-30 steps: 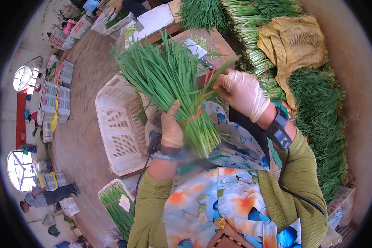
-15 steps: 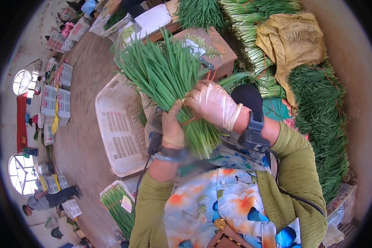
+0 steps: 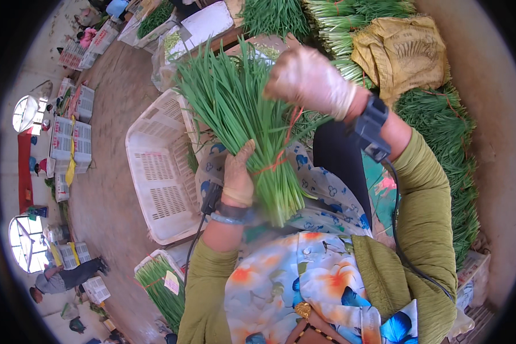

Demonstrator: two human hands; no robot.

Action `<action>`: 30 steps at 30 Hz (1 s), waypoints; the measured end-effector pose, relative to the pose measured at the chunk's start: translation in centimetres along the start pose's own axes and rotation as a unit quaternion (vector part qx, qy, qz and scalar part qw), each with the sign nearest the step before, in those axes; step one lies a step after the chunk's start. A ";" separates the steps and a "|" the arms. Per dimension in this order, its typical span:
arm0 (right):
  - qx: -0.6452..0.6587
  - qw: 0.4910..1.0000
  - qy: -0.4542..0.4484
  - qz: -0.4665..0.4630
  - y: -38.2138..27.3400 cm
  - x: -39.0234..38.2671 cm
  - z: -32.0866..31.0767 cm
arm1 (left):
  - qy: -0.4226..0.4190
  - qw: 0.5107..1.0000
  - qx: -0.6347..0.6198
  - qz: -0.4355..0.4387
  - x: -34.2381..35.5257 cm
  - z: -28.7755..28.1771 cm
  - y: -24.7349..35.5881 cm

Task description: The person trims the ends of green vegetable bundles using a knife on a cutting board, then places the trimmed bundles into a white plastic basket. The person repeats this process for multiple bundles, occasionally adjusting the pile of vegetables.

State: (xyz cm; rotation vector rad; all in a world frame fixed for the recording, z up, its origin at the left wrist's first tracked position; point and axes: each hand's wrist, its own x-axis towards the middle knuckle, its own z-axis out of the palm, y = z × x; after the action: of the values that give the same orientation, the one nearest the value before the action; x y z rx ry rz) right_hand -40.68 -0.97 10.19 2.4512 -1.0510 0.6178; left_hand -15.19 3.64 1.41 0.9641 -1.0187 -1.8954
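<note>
A bunch of garlic chives (image 3: 229, 109) leans across my lap, leaves up and to the left, pale stem ends down. My left hand (image 3: 239, 178), in a thin glove, grips it from the left side, low on the bunch. An orange-red tie (image 3: 273, 164) runs around the stems, and its loose ends stand up at the right. Above and to the right of the bunch is my right hand (image 3: 309, 83), also gloved and apart from the tied part. Motion smears its fingers, so I cannot see whether they hold anything.
A white slotted crate (image 3: 172, 226) stands left of my lap. Below it, another crate holds tied chives (image 3: 165, 289) with a tag. More chives (image 3: 436, 155) are piled at the right, a yellow-brown sack (image 3: 404, 54) over part of them. A person (image 3: 69, 278) is far left.
My right hand has left the tie and moved up and to the right. The tie now shows around the stems with its ends loose. My left hand keeps its hold.
</note>
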 end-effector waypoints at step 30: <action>-0.014 0.994 -0.050 0.092 -5.5 8.0 0.3 | 0.027 0.998 0.001 0.055 -1.6 2.4 1.2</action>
State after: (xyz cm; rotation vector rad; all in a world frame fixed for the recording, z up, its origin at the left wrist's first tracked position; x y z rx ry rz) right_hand -31.53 -2.16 13.23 2.4008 -1.3271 0.5372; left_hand -16.24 5.27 3.84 0.9371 -1.0218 -1.7686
